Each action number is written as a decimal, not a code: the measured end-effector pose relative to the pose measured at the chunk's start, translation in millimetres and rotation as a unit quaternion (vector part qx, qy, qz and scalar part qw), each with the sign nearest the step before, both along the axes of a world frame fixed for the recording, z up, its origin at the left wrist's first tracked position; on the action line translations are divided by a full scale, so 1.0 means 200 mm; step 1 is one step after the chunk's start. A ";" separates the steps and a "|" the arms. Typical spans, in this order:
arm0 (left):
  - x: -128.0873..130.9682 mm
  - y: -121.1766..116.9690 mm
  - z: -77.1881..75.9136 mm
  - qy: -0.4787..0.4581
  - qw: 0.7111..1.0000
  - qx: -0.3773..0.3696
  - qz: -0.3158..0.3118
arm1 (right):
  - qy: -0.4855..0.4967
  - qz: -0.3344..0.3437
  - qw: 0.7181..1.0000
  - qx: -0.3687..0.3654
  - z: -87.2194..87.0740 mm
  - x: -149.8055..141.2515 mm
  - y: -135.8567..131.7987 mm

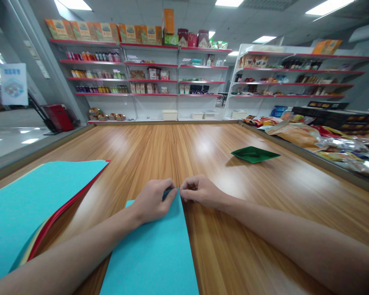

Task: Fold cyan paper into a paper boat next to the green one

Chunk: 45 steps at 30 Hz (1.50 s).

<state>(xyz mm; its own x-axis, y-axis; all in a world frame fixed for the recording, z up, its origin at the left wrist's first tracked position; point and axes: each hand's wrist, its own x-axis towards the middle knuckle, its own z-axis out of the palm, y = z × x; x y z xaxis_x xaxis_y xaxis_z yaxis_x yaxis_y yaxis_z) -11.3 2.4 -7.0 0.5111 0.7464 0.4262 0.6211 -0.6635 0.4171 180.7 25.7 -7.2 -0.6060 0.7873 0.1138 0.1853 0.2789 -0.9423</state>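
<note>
A light-blue sheet of paper (153, 258) lies lengthwise in front of me on the wooden table, its right side a long straight edge. My left hand (155, 200) rests over its far end, thumb and forefinger closed on the far right corner. At that same corner my right hand (199, 191) has its fingers curled and its fingertips pinched at the paper's edge. The exact grip there is partly hidden by the fingers. Farther off on the right sits a folded green paper shape (255, 155), pointed at both ends, apart from both hands.
A stack of coloured paper (49, 184), blue on top with red and cream beneath, lies at the left. Packaged snacks (320, 143) and dark boxes (335, 119) crowd the right side beyond the table's raised edge. Stocked shelves (150, 61) stand behind the wooden table (160, 143).
</note>
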 end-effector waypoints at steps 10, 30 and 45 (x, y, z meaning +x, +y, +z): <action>-0.01 0.00 -0.01 0.010 1.000 0.006 0.002 | -0.008 0.016 1.000 -0.018 0.01 0.00 0.01; -0.01 -0.01 -0.01 0.046 0.999 -0.011 -0.021 | -0.040 0.038 0.998 0.006 0.00 0.00 0.02; -0.01 -0.02 0.00 0.054 0.998 -0.010 -0.031 | -0.059 0.015 0.997 0.045 -0.01 -0.01 0.02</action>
<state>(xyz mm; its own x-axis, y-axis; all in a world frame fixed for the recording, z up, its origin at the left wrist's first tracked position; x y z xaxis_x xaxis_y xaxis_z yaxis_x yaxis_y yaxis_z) -12.9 -0.8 -7.0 0.5987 0.7197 0.3514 0.6211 -0.6943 0.3637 179.0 28.9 -8.9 -0.6422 0.7587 0.1095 0.2840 0.3682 -0.8853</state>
